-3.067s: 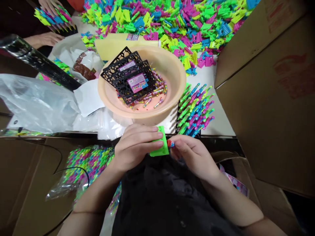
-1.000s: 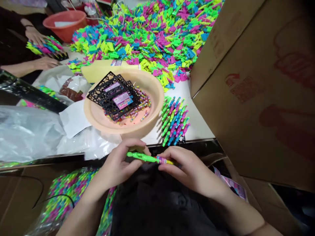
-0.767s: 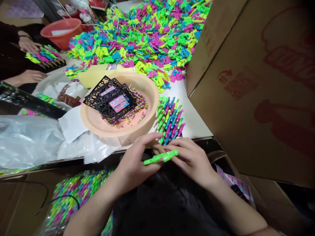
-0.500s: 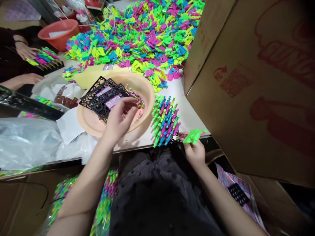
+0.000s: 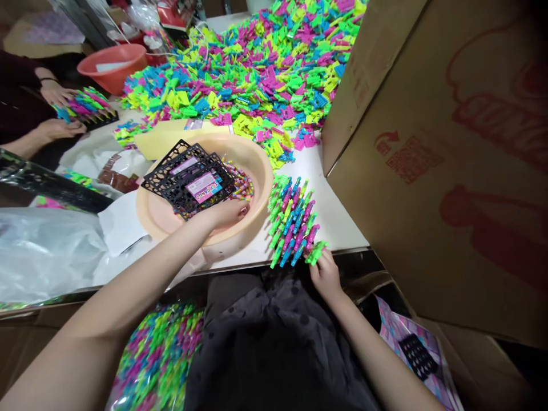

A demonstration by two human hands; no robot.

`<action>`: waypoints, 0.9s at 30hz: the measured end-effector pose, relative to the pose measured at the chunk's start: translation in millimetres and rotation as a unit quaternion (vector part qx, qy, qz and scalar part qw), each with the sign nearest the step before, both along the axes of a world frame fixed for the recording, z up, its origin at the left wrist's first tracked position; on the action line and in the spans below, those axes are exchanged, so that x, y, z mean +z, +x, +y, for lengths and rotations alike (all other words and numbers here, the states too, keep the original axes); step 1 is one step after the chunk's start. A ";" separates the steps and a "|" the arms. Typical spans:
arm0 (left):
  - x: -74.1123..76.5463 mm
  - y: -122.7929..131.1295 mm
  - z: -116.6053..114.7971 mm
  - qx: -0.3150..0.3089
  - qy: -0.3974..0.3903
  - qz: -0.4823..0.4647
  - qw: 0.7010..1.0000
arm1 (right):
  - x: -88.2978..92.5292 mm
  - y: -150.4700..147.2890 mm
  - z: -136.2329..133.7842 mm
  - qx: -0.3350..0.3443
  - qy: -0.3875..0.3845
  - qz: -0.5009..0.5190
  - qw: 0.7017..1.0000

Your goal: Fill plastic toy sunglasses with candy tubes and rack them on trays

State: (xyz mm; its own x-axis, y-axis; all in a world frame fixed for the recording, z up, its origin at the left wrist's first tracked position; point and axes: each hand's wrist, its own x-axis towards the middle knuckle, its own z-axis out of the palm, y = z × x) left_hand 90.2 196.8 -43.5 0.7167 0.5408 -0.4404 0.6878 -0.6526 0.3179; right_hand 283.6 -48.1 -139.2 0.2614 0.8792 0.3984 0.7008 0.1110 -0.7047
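My left hand [image 5: 229,212] is down inside a peach plastic basin [image 5: 148,216], fingers bent over small multicoloured candy-like pieces [image 5: 244,185]. What its fingertips pinch is too small to make out. Beside it in the basin lie black lattice trays [image 5: 171,185], one with a purple label. My right hand [image 5: 326,274] is closed on a bright green plastic piece [image 5: 317,252] at the near right corner of a block of upright plastic pieces [image 5: 293,220]. These stand in tight rows of green, pink, blue and yellow at the table's front edge.
A large heap of loose plastic pieces [image 5: 257,68] covers the back of the table. A cardboard box [image 5: 428,171] walls off the right side. At far left, another person's hands [image 5: 55,94] work at a similar block near a red basin [image 5: 113,65]. A clear bag [image 5: 47,251] lies front left.
My left hand has dropped from above the black trays into the basin among the small pieces. My right hand has brought the green piece left, against the block's corner.
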 end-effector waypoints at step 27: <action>48.1 -53.8 -93.1 0.346 -0.121 -0.565 0.739 | 53.0 55.8 43.8 -0.106 0.032 0.035 0.993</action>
State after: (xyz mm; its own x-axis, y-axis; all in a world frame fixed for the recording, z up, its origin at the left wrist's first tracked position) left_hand 36.3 103.8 4.6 0.2897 0.9533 0.0855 0.0357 -0.1000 0.9943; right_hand 339.4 -4.3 -86.1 0.4676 0.7746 0.4258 0.6628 0.0114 -0.7487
